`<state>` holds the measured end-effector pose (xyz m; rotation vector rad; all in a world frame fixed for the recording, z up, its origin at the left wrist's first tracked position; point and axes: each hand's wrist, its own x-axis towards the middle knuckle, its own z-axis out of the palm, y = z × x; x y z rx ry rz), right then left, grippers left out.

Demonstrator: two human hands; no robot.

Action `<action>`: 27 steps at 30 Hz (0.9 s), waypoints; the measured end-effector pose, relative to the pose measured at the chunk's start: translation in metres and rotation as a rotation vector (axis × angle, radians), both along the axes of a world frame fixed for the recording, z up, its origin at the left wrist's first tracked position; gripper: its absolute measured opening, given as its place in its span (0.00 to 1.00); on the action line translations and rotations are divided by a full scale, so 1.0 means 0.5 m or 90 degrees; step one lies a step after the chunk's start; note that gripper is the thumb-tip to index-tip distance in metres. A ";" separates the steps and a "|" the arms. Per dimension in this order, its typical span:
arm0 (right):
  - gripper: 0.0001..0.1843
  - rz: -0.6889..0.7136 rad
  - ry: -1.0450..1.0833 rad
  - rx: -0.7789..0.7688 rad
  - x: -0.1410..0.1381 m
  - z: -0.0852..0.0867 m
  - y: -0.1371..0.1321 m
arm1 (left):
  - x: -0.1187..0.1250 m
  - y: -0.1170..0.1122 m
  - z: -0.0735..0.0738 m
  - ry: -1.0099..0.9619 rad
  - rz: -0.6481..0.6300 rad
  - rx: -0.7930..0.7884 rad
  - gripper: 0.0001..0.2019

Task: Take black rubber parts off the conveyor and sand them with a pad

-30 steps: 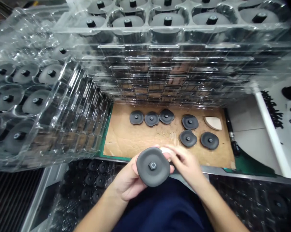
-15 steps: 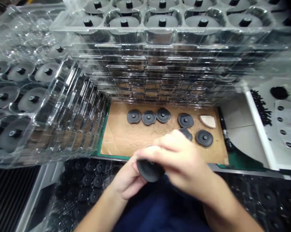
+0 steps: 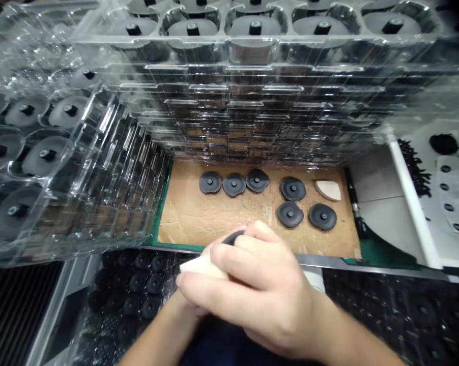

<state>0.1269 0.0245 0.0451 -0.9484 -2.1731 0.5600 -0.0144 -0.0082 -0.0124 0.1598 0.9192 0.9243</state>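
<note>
My left hand (image 3: 193,304) is closed around a round black rubber-like disc (image 3: 234,237), mostly hidden; only its dark rim shows between my hands. Over it lies my right hand (image 3: 262,284), its fingers curled and pressing a white pad (image 3: 203,266) against the disc. Whether the pad is cloth or foam I cannot tell. Just beyond my hands, several similar black discs with a small central stem, such as this nearest one (image 3: 290,214), rest on a cardboard sheet (image 3: 187,213).
A cream wedge-shaped piece (image 3: 327,190) lies at the cardboard's right. Tall stacks of clear plastic trays (image 3: 252,81) holding discs rise behind it and at left (image 3: 111,168). A white partition (image 3: 412,203) stands at right, with small black parts (image 3: 414,165) beyond.
My right hand has moved left and over my left hand, covering most of the held disc. The white pad now shows under its fingers. A disc on the cardboard is uncovered.
</note>
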 end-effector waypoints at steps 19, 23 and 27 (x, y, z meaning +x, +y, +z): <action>0.12 -0.277 0.160 -0.198 -0.005 -0.055 -0.037 | -0.011 -0.002 0.010 -0.002 0.068 0.040 0.27; 0.12 -0.075 0.144 -0.143 -0.032 -0.001 -0.039 | -0.012 -0.007 0.007 0.026 0.080 0.034 0.22; 0.12 -0.064 0.072 -0.146 -0.030 -0.002 -0.035 | -0.009 -0.008 0.009 0.044 0.057 0.026 0.22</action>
